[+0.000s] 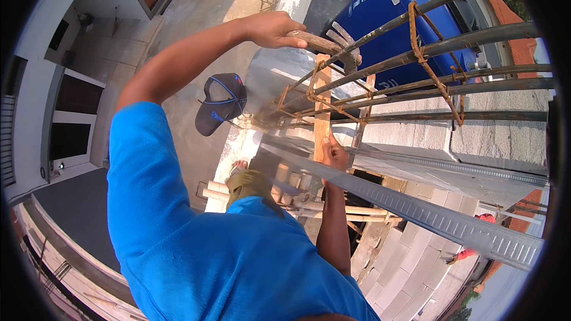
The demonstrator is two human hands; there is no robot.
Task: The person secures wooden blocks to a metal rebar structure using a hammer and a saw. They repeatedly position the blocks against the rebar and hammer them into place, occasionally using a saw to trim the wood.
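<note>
My left hand (pixel 272 28) is closed round the wooden handle of a claw hammer (pixel 318 42). The hammer's metal head is beside the rebar, close above the upper end of a wooden board (pixel 322 107); whether they touch I cannot tell. Lower down, my right hand (pixel 335 156) grips that board near its bottom end. The board crosses the long steel bars of a rebar cage (pixel 416 54), which rusty square stirrups tie together. A ribbed metal channel (pixel 410 198) runs diagonally just below my right hand.
A dark cap (pixel 220 104) appears left of the cage, above my sandalled foot (pixel 239 165). Behind the bars stands a large blue tank-like object (pixel 389 30). A block wall (pixel 410 255) lies lower right, near a person in red (pixel 467 254). Wooden poles (pixel 339 208) cross below.
</note>
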